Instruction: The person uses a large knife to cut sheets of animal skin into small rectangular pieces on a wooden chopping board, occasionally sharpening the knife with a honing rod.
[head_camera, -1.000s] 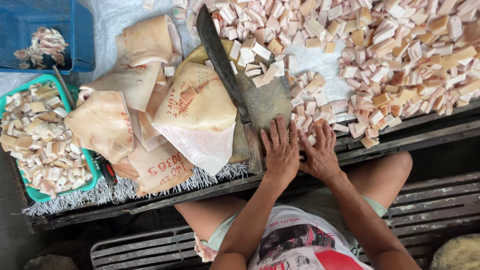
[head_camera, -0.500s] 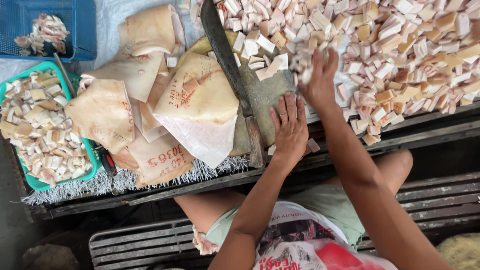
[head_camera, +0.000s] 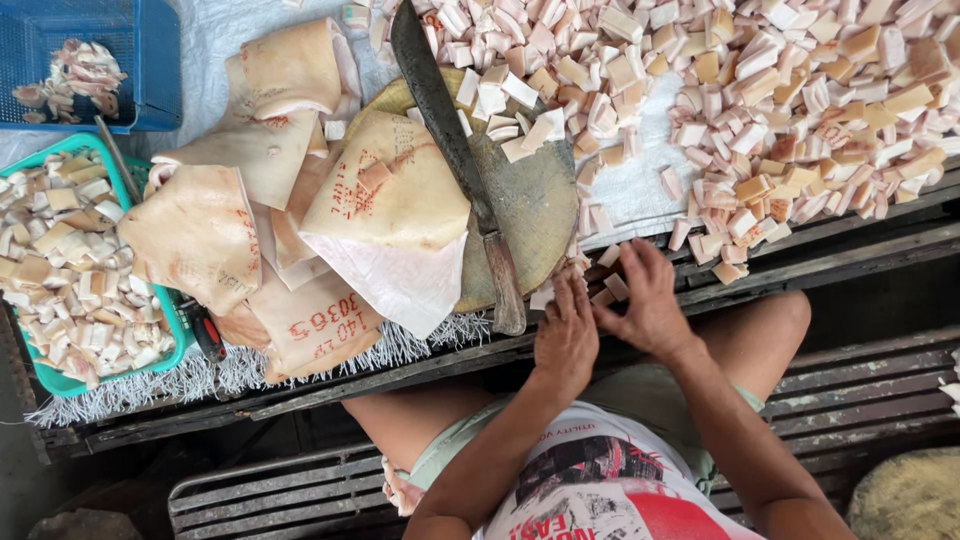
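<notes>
My left hand (head_camera: 565, 335) lies flat, fingers together, on the near edge of a round chopping board (head_camera: 545, 205). My right hand (head_camera: 648, 300) sits just to its right, fingers curved toward it. A few pale meat cubes (head_camera: 608, 287) lie between the two hands. A long dark cleaver (head_camera: 450, 140) rests diagonally across the board, its handle (head_camera: 506, 285) just left of my left hand. Neither hand grips the cleaver. More cut cubes (head_camera: 520, 100) lie on the board's far side.
Large slabs of pork skin (head_camera: 390, 195) are stacked left of the board. A wide heap of cubes (head_camera: 800, 110) covers the table's right side. A teal basket (head_camera: 172, 335) of cubes stands at the left, a blue basket (head_camera: 150, 60) behind it. My knees sit under the table edge.
My right hand reached up to the cube heap half a second ago and has come back down beside my left hand. The left hand stayed at the board's near edge.
</notes>
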